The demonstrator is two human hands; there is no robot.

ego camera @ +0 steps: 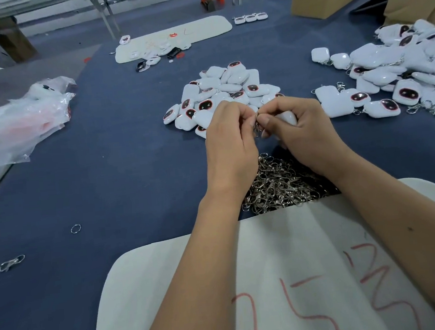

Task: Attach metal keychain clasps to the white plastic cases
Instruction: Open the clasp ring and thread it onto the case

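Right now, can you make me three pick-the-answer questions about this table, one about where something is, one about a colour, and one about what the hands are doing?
1. Where is the pile of metal clasps?
A. under the wrists, by the near white board
B. inside the cardboard box
C. on the far white board

2. What colour is the table cover?
A. green
B. dark blue
C. red

3. What is the right hand doing?
A. lying flat
B. pointing at the box
C. holding a white case

Answers:
1. A, the silver heap lies beneath both wrists at the board's edge.
2. B, the cloth is dark blue all over.
3. C, its fingers curl round a case while the left hand pinches a clasp against it.
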